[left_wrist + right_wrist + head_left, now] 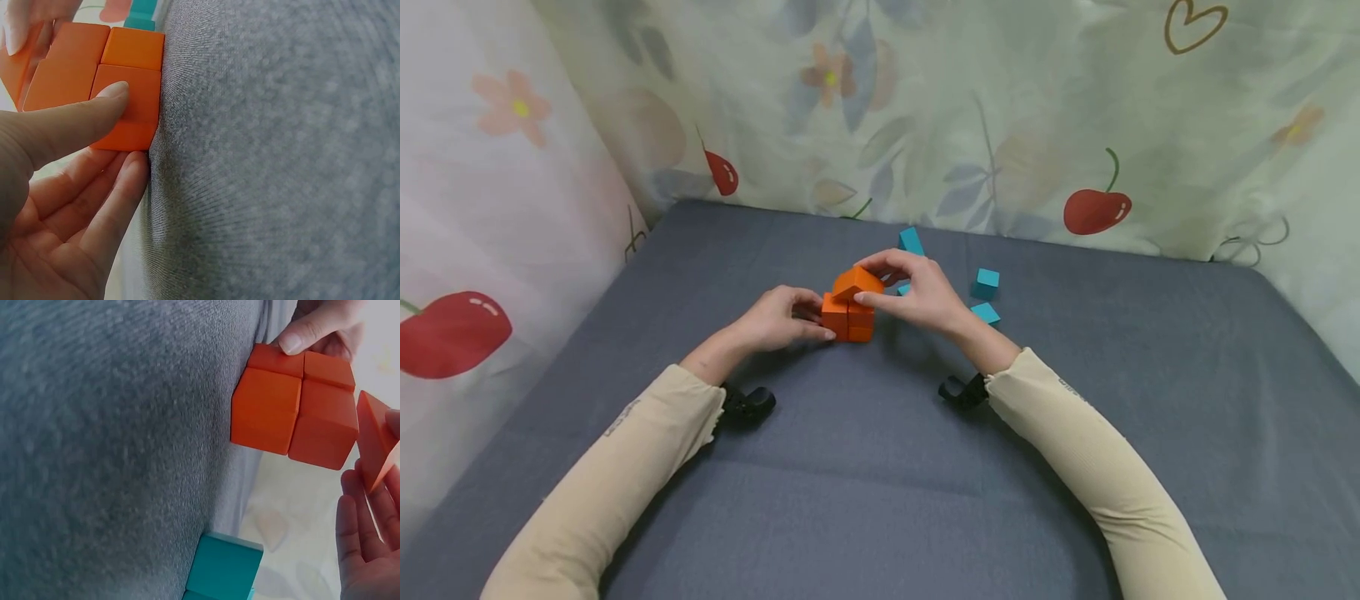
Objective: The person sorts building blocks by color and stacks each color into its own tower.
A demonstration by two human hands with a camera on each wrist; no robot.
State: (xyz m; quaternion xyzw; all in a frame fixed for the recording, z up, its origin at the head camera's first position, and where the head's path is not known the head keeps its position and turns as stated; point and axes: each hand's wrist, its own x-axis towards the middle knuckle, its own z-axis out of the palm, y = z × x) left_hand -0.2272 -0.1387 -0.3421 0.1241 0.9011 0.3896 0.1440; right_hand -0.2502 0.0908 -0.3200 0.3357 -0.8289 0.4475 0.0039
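Several orange cubes (835, 318) stand stacked two high on the grey cloth, faces against each other. My left hand (778, 319) grips the lower left cube, thumb on the near face and fingers around its outer side, as the left wrist view shows. Above the stack, my right hand (921, 292) pinches an orange triangular block (857, 282) between thumb and fingers. In the right wrist view a narrow gap shows between this triangular block (373, 440) and the top of the upper cubes (325, 425); it is tilted.
Behind and right of the stack lie several teal blocks: a long one (911, 241) at the back, a cube (987, 283), and another (985, 313) partly behind my right wrist. A patterned curtain (925, 125) borders the cloth-covered table (880, 500) at the back.
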